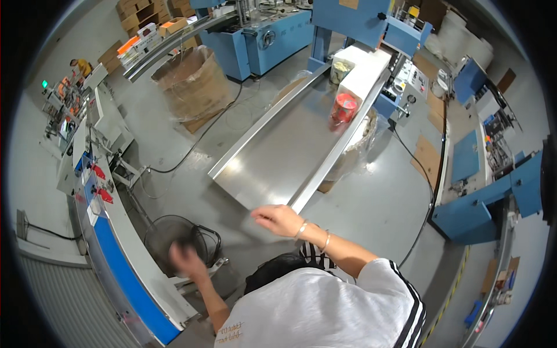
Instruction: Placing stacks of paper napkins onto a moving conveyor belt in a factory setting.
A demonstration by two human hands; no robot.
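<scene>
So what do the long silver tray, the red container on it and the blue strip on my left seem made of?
The tray looks like bare sheet metal, perhaps stainless steel: grey, smooth, with bright glare. The red container is shiny; plastic or painted tin, I can't tell. The blue strip seems rubbery or plastic, judging by its even colour.

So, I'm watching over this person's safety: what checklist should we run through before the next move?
1. Right hand free: ok, no object shows in its grip.
2. Left hand free: cannot tell, motion blur hides it.
3. Right wrist bare: not ok, bangles are on it.
4. Red container within the metal tray: ok, it is nearer the tray's right rail.
5. Left hand off the blue belt: ok, they appear apart.
6. Belt stopped: cannot tell.
</scene>
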